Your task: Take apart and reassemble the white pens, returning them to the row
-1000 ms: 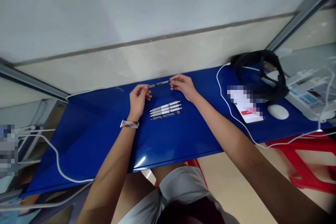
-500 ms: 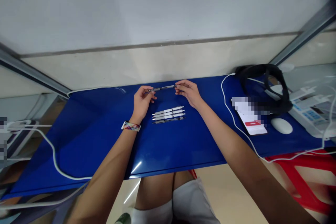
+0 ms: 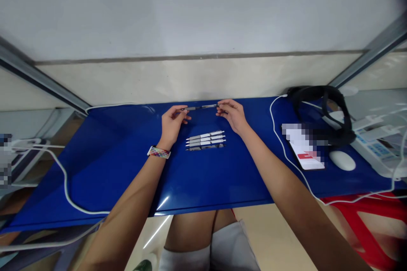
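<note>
A dark, partly clear pen [image 3: 203,106] is held level between my two hands, close to the back edge of the blue table [image 3: 206,182]. My left hand [image 3: 172,123] pinches its left end between thumb and fingers. At the other end, the fingertips of my right hand [image 3: 233,115] close on the tip. Nearer to me, three white pens [image 3: 205,138] with grey grips lie side by side, with a dark clear pen [image 3: 205,147] in front of them. All of these lie almost parallel, their points to the left.
To the right lie a phone [image 3: 303,148], a white mouse [image 3: 342,160] and a black headset [image 3: 322,114]. White cables [image 3: 280,144] run across both sides of the table. A wall stands behind it. A red stool [image 3: 365,220] is below right.
The view has tilted slightly, so the table things appear a little lower. Both hands keep hold of the pen; it and my right hand appear slightly farther right. The lying pens keep their arrangement.
</note>
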Tool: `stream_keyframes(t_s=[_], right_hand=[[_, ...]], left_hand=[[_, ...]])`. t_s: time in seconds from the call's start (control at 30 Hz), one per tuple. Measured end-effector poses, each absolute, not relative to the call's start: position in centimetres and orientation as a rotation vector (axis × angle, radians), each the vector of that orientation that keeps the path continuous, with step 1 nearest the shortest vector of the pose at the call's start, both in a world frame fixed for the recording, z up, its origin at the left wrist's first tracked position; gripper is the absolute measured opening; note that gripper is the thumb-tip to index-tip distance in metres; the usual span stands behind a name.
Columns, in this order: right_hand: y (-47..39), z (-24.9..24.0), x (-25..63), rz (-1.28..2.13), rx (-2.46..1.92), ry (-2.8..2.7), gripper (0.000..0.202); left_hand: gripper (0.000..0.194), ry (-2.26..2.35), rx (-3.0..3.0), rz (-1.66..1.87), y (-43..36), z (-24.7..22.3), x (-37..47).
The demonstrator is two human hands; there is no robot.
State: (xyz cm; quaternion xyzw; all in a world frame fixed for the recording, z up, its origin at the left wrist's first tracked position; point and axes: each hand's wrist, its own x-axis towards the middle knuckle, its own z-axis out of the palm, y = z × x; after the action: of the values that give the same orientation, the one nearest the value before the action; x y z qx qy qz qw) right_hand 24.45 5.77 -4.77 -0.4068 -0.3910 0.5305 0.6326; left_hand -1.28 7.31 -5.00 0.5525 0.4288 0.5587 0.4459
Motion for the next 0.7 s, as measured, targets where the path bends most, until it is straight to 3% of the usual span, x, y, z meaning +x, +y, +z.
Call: stream_keyframes(t_s=[0.43,0.7], right_hand=[[5.9,-4.9,25.6,1.072,-1.038,-0.888,0.02],[5.8,-4.7,25.8,1.16,-1.032,-0.954,0.025]], left_hand=[[0.027,1.055,1.301,1.398,7.2,-5.1,-1.5],[0.03,1.051,1.331,1.353,7.2,-5.2,-1.6]])
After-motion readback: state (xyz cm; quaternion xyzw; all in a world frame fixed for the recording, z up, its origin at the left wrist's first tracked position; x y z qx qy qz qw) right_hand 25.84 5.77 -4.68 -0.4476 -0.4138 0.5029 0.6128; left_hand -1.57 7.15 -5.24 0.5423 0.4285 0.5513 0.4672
